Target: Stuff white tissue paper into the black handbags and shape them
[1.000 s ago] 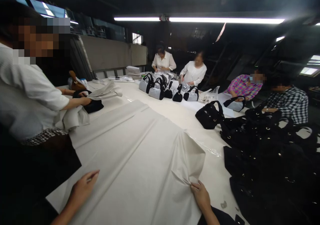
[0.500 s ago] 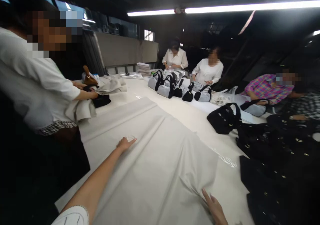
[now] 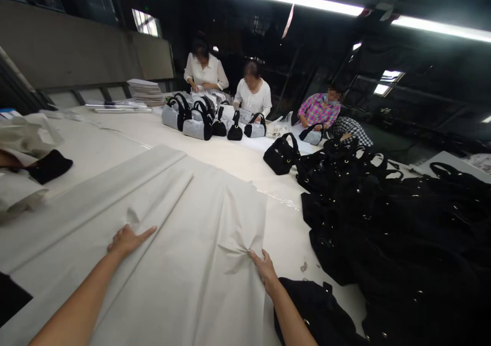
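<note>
A large off-white sheet [image 3: 172, 264], paper or thin cloth, lies creased over the table in front of me. My left hand [image 3: 127, 240] rests on the sheet's left part, thumb stretched out to the right and a small raised fold just beyond the fingers. At the sheet's right edge my right hand [image 3: 265, 270] has its fingers closed on the material, and wrinkles run together at the fingertips. A black bag [image 3: 312, 305] lies close beside my right forearm, partly hidden by it.
A big heap of black bags [image 3: 402, 233] covers the right side. Several grey-and-black handbags [image 3: 197, 126] stand at the far side of the white table [image 3: 134, 137], before co-workers [image 3: 253, 94]. Stacked booklets [image 3: 146, 91] lie back left; crumpled pale material [image 3: 28, 136] sits at the left edge.
My view has swung right, so the co-worker on the left is mostly out of frame and more black bags show. Both hands stay at the sheet, which keeps its wrinkles by my right hand.
</note>
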Demonstrator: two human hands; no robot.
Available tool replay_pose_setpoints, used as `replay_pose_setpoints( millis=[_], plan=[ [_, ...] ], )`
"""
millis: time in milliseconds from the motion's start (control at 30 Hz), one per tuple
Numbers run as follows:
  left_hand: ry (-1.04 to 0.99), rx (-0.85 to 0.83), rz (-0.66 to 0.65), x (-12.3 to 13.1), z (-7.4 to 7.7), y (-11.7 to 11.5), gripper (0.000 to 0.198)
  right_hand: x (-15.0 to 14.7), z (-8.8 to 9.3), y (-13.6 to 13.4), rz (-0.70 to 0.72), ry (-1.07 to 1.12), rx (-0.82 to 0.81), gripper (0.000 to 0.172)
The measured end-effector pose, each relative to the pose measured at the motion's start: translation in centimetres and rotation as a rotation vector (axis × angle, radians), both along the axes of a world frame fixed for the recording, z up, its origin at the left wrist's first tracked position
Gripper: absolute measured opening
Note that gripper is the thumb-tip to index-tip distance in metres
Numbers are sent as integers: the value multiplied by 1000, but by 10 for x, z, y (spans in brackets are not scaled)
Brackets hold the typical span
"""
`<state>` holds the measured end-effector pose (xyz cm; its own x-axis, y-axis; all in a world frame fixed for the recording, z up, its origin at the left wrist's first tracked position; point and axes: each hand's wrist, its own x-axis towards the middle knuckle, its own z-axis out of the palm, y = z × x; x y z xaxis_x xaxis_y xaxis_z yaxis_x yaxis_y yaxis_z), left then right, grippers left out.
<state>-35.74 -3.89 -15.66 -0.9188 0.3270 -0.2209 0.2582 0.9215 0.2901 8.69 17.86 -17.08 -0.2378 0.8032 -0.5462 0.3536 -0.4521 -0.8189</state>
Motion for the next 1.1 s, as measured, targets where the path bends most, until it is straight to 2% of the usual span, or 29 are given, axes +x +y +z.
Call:
replay_pose_setpoints(
  millis=[100, 200, 300, 400, 567, 633, 733, 833, 933, 1000, 1067, 1100],
  plan=[
    [-78, -62, -34, 2, 4, 4, 108, -4, 9, -5, -36, -7, -6, 108],
    [-158, -60, -192, 25, 8, 30, 71, -21, 14, -15, -77, 41, -17, 97],
    [-207, 18, -328, 65, 7, 57, 48, -37, 11, -28, -90, 105, -9, 93],
    [-270, 119, -468, 122, 3, 79, 35, -47, 8, -39, -73, 150, -6, 86],
    [-391, 312, -676, 219, -3, 104, 38, -47, 12, -55, 21, 334, -48, 70],
    [-437, 367, -734, 249, -1, 112, 42, -43, 16, -62, 44, 422, -99, 70],
    [-552, 452, -825, 283, 8, 119, 44, -33, 27, -69, 1, 552, -222, 64],
    [-645, 510, -866, 306, 30, 121, 41, -21, 45, -67, -62, 707, -423, 51],
    [-632, 541, -976, 323, 68, 118, 36, -10, 74, -47, -119, 829, -542, 31],
    [-455, 640, -1033, 332, 102, 118, 34, -3, 101, -27, -187, 901, -529, 19],
    [-109, 796, -966, 337, 139, 123, 41, 3, 135, -7, -249, 976, -449, 19],
    [64, 864, -901, 338, 157, 127, 52, 6, 153, 1, -267, 1007, -390, 23]
  ],
)
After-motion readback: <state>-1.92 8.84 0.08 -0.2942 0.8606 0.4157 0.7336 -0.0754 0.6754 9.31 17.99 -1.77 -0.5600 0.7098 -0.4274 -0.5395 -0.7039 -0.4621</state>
